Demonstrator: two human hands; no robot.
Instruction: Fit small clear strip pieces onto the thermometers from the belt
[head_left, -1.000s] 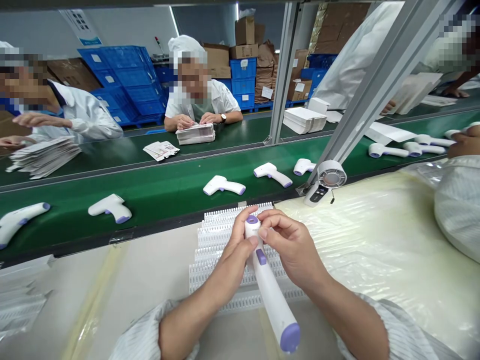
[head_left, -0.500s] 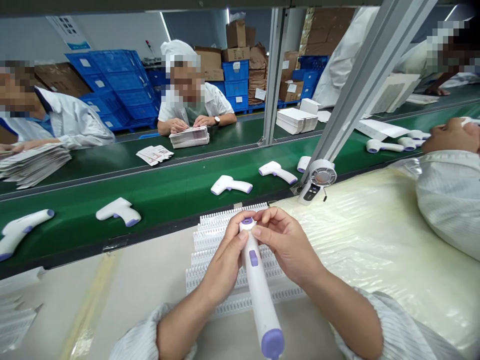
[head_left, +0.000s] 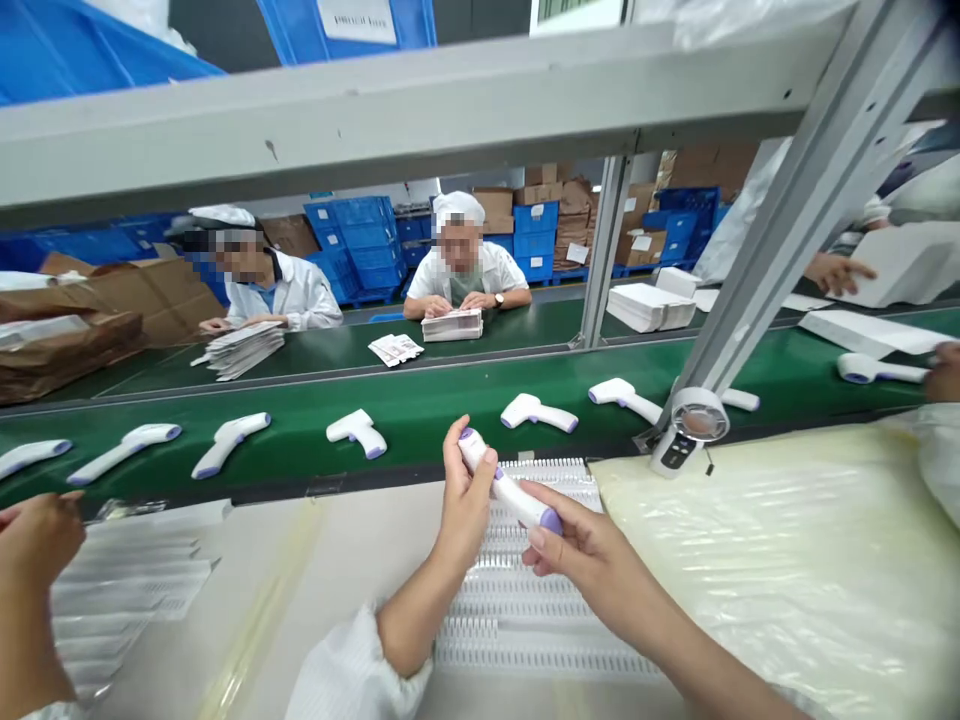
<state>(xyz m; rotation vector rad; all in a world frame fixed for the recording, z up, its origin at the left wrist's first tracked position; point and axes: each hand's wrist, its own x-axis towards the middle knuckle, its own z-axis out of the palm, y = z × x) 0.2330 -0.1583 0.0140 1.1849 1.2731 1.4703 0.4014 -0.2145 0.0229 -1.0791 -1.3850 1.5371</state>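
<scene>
A white infrared thermometer with purple parts (head_left: 516,497) is held between both hands above the work surface. My left hand (head_left: 466,495) is closed around its head end, thumb on the near side. At the purple-capped handle end, my right hand (head_left: 574,535) grips with thumb and fingers. Beneath the hands lie rows of white toothed plastic strips (head_left: 540,635). On the green conveyor belt (head_left: 435,395) just beyond, more thermometers lie spaced apart, the nearest being one thermometer (head_left: 538,412) beyond my hands and another thermometer (head_left: 358,432) to the left.
A slanted metal post (head_left: 757,250) rises at right, with a small white handheld fan (head_left: 686,430) at its foot. Yellowish plastic film (head_left: 787,540) covers the right side. A co-worker's hand (head_left: 37,540) is at left. Opposite, a person (head_left: 465,270) handles a paper stack (head_left: 452,325).
The view has shifted, showing more of the left side. The thermometer has turned from pointing away to lying diagonally. My right hand has moved from its head to its handle end.
</scene>
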